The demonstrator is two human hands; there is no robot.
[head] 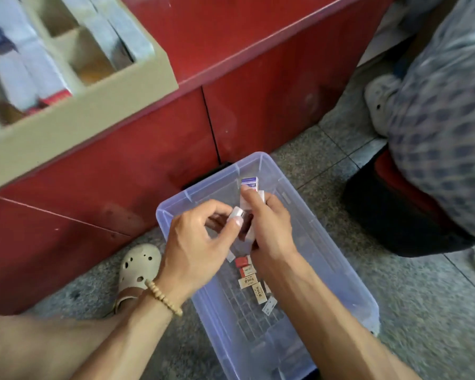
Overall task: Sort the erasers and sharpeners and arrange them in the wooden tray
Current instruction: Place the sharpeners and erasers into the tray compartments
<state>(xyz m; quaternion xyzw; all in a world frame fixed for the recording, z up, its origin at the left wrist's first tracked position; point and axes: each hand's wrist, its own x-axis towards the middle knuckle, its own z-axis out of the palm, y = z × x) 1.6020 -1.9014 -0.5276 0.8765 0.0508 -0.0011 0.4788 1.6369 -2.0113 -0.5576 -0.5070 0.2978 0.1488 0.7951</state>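
Both of my hands are over a clear plastic bin (327, 234) on the floor. My left hand (195, 242) pinches a small white eraser (237, 212) between thumb and fingers. My right hand (269, 226) grips a stack of erasers (249, 185), the top one with a blue and white wrapper. Several loose erasers (251, 281) in red, beige and white wrappers lie on the bin's bottom. The wooden tray (99, 111) with compartments sits on the red counter at upper left, blurred, with white and blue boxes in it.
A red counter front (176, 138) rises behind the bin. My foot in a beige clog (137, 267) is left of the bin. Another person in checked trousers (444, 133) sits on a black and red stool (395, 212) at right.
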